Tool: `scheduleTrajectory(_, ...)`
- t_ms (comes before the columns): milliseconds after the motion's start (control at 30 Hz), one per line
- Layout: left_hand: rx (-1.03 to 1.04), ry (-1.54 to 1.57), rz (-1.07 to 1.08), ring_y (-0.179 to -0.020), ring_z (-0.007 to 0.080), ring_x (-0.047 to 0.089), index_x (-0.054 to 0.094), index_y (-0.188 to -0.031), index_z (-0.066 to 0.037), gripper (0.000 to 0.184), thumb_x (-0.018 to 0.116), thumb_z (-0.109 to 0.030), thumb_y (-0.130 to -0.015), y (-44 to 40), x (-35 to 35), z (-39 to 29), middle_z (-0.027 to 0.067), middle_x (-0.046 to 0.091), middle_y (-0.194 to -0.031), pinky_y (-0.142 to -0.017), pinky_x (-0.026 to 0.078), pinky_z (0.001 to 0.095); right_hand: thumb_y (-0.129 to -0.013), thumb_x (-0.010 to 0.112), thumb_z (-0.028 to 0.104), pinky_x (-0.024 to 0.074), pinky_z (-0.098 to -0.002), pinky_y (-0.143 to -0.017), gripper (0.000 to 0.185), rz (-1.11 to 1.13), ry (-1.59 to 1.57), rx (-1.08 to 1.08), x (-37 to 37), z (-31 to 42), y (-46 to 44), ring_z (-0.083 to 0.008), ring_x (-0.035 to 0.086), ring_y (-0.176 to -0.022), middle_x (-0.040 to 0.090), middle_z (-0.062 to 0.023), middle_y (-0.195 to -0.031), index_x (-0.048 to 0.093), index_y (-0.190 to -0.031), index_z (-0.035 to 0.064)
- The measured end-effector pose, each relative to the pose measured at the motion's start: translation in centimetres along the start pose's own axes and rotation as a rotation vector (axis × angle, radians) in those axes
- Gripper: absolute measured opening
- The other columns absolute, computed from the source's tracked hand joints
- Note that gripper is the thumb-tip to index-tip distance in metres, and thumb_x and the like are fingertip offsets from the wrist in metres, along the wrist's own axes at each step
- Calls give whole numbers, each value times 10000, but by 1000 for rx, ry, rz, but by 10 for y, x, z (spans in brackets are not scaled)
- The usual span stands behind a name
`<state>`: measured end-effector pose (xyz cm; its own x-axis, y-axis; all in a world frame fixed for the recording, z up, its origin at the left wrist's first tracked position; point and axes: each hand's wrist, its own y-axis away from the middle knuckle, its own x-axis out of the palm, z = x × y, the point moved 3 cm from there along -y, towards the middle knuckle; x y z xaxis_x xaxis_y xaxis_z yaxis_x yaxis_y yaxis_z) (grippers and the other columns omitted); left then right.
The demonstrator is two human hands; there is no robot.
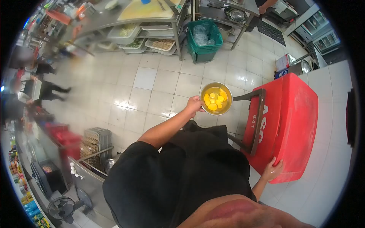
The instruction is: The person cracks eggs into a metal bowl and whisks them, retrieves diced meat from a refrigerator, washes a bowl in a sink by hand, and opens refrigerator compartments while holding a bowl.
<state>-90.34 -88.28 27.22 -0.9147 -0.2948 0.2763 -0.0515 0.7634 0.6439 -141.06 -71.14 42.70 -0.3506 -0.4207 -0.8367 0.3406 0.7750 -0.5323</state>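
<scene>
My left hand grips the rim of a round metal bowl, held out ahead of my body over the tiled floor. Several yellow egg yolks lie in clear liquid inside it. At the right, a large red cooler box with white lettering rests by a dark metal frame. My right hand is at the near edge of this box, its fingers curled against the edge.
A green bin with clear plastic inside stands ahead, beside a steel table with food trays beneath. Two people in dark clothes are at the far left, another person's arm at the top. Egg trays and a fan are at lower left.
</scene>
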Motion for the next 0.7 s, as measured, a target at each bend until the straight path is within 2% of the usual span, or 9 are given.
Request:
scheduleTrajectory(167, 13, 45, -87, -704, 203, 648, 522, -785, -52, 85, 579, 10, -797, -41, -31, -48, 75, 598, -807, -566, 588, 341, -895, 597, 379, 472, -435, -826, 406, 307, 18, 311, 13, 18, -56, -357, 590, -926, 633, -186, -970, 658, -1012, -5)
scheduleTrajectory(200, 22, 36, -113, -716, 207, 646, 518, -797, -46, 87, 577, 17, -794, -52, -38, -58, 83, 587, -808, -568, 592, 338, -906, 599, 299, 475, -422, -793, 330, 11, -199, 133, 0, 59, -73, -346, 589, -876, 629, -182, -922, 653, -1000, -12)
scheduleTrajectory(267, 57, 62, -156, -718, 212, 645, 512, -808, -44, 91, 577, 18, -791, -70, -52, -81, 90, 580, -817, -561, 593, 338, -917, 590, 213, 481, -405, -792, 256, -41, -468, 14, 33, 108, -106, -329, 594, -874, 632, -181, -928, 648, -1001, -21)
scheduleTrajectory(333, 65, 85, -205, -729, 226, 644, 503, -847, -33, 106, 569, 23, -786, -82, -62, -111, 104, 569, -835, -561, 594, 330, -915, 591, 140, 491, -342, -805, 197, -49, -718, -8, 52, 185, -143, -262, 618, -877, 648, -166, -944, 647, -989, -33)
scheduleTrajectory(400, 84, 101, -258, -743, 233, 646, 509, -885, -24, 121, 557, 29, -787, -93, -73, -149, 111, 581, -864, -580, 595, 325, -889, 611, 96, 499, -329, -793, 154, 147, -952, 169, 75, 269, -178, -241, 635, -860, 666, -142, -934, 668, -976, -18)
scheduleTrajectory(500, 141, 152, -335, -725, 234, 656, 519, -892, -18, 108, 541, 29, -798, -108, -87, -201, 121, 614, -873, -570, 593, 317, -888, 589, 105, 495, -321, -789, 196, 235, -1108, -175, 123, 407, -225, -245, 638, -869, 665, -147, -926, 652, -1005, -38)
scheduleTrajectory(533, 170, 174, -358, -713, 233, 662, 522, -886, -18, 96, 537, 28, -803, -114, -93, -222, 124, 628, -870, -560, 592, 314, -878, 584, 99, 492, -322, -766, 198, 381, -1311, -190, 118, 463, -242, -255, 629, -837, 654, -160, -894, 644, -1001, -44)
scheduleTrajectory(567, 188, 167, -371, -752, 238, 657, 523, -920, -11, 122, 532, 23, -804, -120, -101, -242, 128, 622, -905, -600, 587, 318, -868, 593, 110, 489, -324, -722, 201, 327, -1368, -356, 120, 516, -256, -253, 614, -779, 644, -157, -877, 643, -1000, -34)
scheduleTrajectory(700, 249, 228, -455, -857, 261, 642, 525, -996, 5, 186, 516, 4, -810, -135, -131, -293, 137, 607, -986, -698, 569, 334, -859, 608, 154, 489, -335, -679, 187, 407, -1501, -712, 59, 708, -297, -270, 625, -752, 644, -135, -865, 665, -975, 19)
